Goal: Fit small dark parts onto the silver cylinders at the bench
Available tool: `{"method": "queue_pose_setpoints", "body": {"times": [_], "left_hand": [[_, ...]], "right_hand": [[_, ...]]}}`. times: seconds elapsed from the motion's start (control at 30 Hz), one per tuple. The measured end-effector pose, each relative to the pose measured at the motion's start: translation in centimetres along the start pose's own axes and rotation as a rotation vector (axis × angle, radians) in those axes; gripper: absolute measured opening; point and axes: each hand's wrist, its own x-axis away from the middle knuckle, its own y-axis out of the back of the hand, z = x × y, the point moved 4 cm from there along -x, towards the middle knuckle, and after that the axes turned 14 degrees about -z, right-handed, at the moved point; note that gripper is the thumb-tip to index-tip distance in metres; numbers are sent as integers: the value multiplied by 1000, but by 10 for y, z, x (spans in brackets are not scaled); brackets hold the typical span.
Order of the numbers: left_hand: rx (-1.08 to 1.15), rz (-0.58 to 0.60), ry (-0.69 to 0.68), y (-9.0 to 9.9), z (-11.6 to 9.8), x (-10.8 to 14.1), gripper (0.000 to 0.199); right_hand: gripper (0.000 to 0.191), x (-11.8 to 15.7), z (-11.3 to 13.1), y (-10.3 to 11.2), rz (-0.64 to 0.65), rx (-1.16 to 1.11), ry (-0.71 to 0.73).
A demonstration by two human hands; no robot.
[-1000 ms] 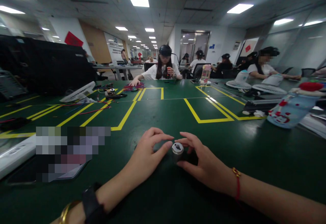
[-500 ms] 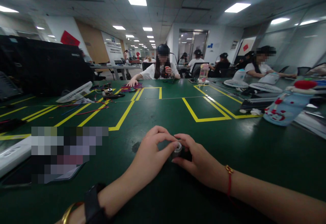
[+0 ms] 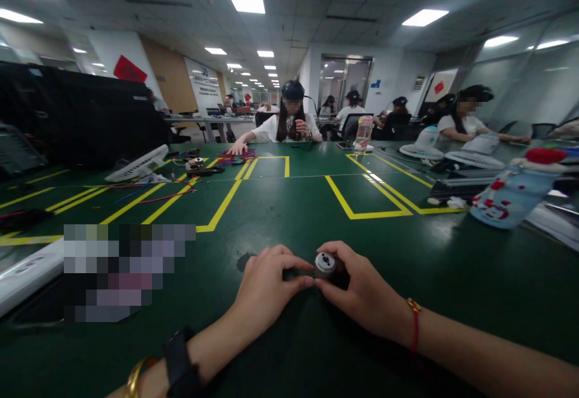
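A small grey metal cylinder, like a little electric motor, stands on the green table in front of me. Its pale round top face shows dark holes. My right hand grips it from the right, index finger behind and thumb in front. My left hand is at its left side, thumb and index fingertips drawn close together against the lower edge. The top of the cylinder is uncovered; its lower side is partly hidden by fingers.
A blue bottle with a red top stands at right. White fans lie beyond it. Wires and another fan lie at left, near a white box-like object. A co-worker sits opposite.
My left fingers have come off the cylinder's top and moved down to its left side, so the top face shows. The cylinder appears slightly further right in view; my right hand still holds it.
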Motion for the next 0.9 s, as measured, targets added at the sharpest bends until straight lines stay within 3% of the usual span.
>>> {"method": "queue_pose_setpoints", "body": {"times": [0.13, 0.27, 0.37, 0.47, 0.53, 0.6, 0.63, 0.73, 0.8, 0.83, 0.9], "left_hand": [[111, -43, 93, 21, 14, -6, 34], [29, -149, 168, 40, 42, -14, 39], [1, -174, 202, 39, 55, -16, 42], [-7, -171, 179, 33, 56, -16, 41], [-9, -176, 172, 32, 54, -16, 39], [-8, -178, 175, 32, 53, -15, 38], [-5, -176, 176, 32, 53, -15, 38], [1, -173, 176, 32, 53, -15, 38], [0, -180, 179, 32, 53, -14, 39], [0, -183, 180, 32, 53, -14, 38], [7, -179, 178, 32, 52, -14, 38]], "right_hand": [[31, -23, -23, 35, -141, 190, -81], [34, -53, -91, 106, -230, 658, -242], [37, -63, -144, 152, -180, 868, -396], [47, -64, -155, 167, -138, 962, -453], [60, -62, -128, 157, -250, 1059, -320], [61, -55, -84, 124, -313, 998, -73], [55, -49, -61, 101, -269, 876, 54], [39, -24, -5, 28, 44, 450, 299], [25, -12, 11, -1, 195, 343, 384], [23, -11, 11, -6, 224, 336, 402], [26, -18, 1, 3, 175, 358, 361]]}}
